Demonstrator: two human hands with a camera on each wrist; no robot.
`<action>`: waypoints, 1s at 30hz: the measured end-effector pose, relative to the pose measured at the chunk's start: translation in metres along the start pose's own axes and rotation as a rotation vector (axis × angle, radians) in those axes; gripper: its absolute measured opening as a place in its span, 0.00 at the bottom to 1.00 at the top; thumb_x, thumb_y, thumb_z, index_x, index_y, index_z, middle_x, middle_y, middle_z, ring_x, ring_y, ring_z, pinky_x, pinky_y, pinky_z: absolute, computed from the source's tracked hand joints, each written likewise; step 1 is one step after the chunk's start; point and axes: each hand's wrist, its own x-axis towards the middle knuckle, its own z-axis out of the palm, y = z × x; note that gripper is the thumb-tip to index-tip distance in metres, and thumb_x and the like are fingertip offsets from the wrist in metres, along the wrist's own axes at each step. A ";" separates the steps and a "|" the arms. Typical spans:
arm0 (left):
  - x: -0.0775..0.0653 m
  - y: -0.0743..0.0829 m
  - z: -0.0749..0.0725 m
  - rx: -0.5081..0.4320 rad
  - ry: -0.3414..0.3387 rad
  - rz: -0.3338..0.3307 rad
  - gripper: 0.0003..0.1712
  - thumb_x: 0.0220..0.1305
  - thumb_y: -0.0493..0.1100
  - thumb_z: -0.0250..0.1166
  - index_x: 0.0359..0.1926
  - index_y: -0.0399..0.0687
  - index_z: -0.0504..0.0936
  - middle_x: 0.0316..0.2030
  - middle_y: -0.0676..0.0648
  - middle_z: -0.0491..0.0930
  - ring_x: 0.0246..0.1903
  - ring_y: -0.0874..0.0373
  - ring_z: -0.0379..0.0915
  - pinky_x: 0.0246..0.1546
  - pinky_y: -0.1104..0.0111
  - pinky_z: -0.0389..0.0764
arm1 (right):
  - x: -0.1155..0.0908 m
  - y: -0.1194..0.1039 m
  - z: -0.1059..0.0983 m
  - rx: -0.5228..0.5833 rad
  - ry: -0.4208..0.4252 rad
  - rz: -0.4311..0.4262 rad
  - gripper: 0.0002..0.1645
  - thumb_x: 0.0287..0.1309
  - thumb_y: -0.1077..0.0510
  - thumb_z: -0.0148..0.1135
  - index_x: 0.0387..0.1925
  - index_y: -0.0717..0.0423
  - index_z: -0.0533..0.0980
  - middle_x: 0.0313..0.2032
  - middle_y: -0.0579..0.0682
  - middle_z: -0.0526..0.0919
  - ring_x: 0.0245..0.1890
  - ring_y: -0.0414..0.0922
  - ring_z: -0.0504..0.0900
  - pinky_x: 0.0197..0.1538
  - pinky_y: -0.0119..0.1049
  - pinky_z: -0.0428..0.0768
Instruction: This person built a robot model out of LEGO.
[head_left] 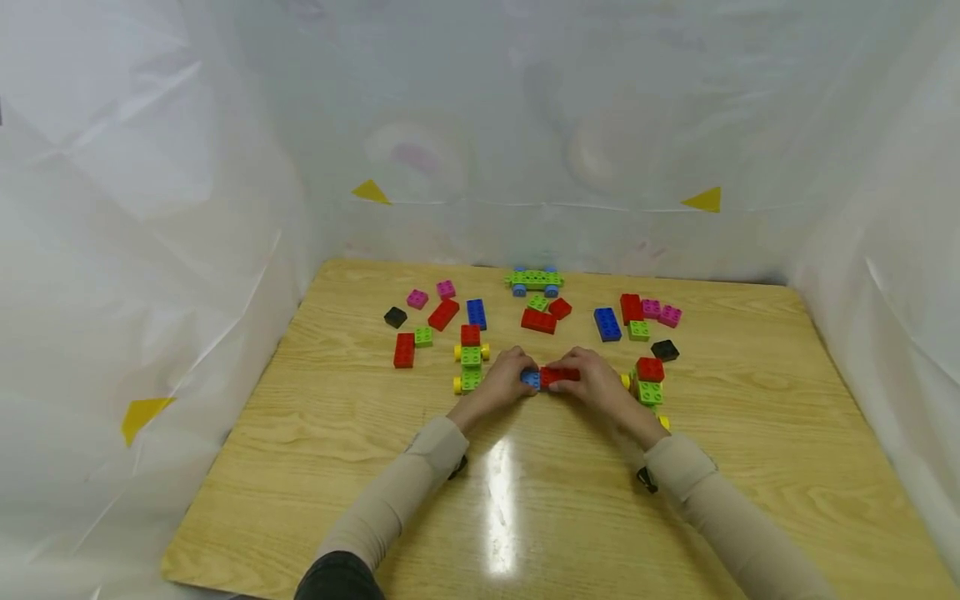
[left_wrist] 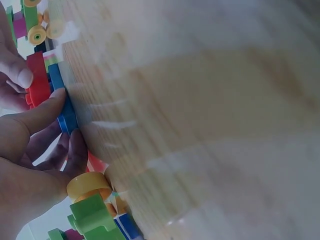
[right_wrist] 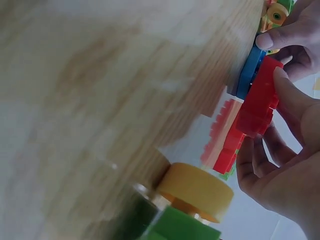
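Note:
Near the middle of the table my left hand (head_left: 507,377) pinches a blue building brick (left_wrist: 67,117) between thumb and fingers, low at the tabletop. A red building brick (right_wrist: 260,97) is pinched by my right hand (head_left: 592,379). In the right wrist view the red brick lies along the upper side of the blue one, offset toward my right hand. Left of my left hand stands a green wheeled base (head_left: 471,367) with yellow wheels and a red brick. Beside my right forearm is another green wheeled base (head_left: 649,396), topped with a red brick.
Behind the hands lie loose bricks, including a red brick (head_left: 538,322), dark blue bricks (head_left: 476,314), pink bricks (head_left: 670,316) and black bricks (head_left: 665,350). At the table's far edge stands a green base (head_left: 535,279) with blue wheels. White sheeting (head_left: 525,125) surrounds the table.

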 end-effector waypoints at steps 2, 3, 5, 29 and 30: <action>0.000 0.000 0.001 0.003 0.014 0.005 0.20 0.56 0.42 0.72 0.49 0.40 0.82 0.43 0.47 0.74 0.45 0.54 0.68 0.50 0.66 0.70 | -0.001 0.001 0.001 0.031 0.005 0.001 0.17 0.54 0.58 0.71 0.46 0.58 0.83 0.38 0.50 0.80 0.38 0.39 0.73 0.41 0.41 0.75; 0.000 0.000 0.001 0.002 0.013 -0.001 0.20 0.57 0.42 0.72 0.49 0.40 0.82 0.43 0.47 0.74 0.45 0.54 0.68 0.50 0.66 0.70 | -0.001 0.002 0.001 0.043 0.004 0.007 0.17 0.54 0.58 0.71 0.47 0.58 0.83 0.38 0.50 0.80 0.38 0.38 0.73 0.40 0.40 0.75; 0.000 0.001 0.001 0.003 0.017 -0.005 0.20 0.56 0.41 0.72 0.49 0.40 0.82 0.43 0.46 0.74 0.45 0.53 0.68 0.50 0.66 0.70 | -0.001 0.005 0.002 0.067 0.001 0.024 0.18 0.55 0.57 0.70 0.47 0.57 0.83 0.38 0.50 0.80 0.38 0.39 0.73 0.40 0.39 0.75; 0.002 0.001 0.001 0.022 -0.001 0.000 0.19 0.56 0.42 0.72 0.48 0.41 0.82 0.42 0.47 0.74 0.43 0.55 0.67 0.47 0.68 0.68 | 0.005 0.007 -0.005 0.074 -0.019 0.004 0.17 0.50 0.59 0.73 0.43 0.60 0.85 0.32 0.50 0.78 0.30 0.47 0.73 0.32 0.32 0.69; 0.002 0.001 0.001 0.020 0.000 0.000 0.19 0.56 0.41 0.72 0.48 0.41 0.82 0.42 0.47 0.74 0.43 0.55 0.67 0.47 0.68 0.68 | 0.005 0.007 -0.005 0.074 -0.016 -0.001 0.17 0.50 0.59 0.73 0.43 0.60 0.84 0.31 0.51 0.78 0.30 0.47 0.73 0.32 0.32 0.69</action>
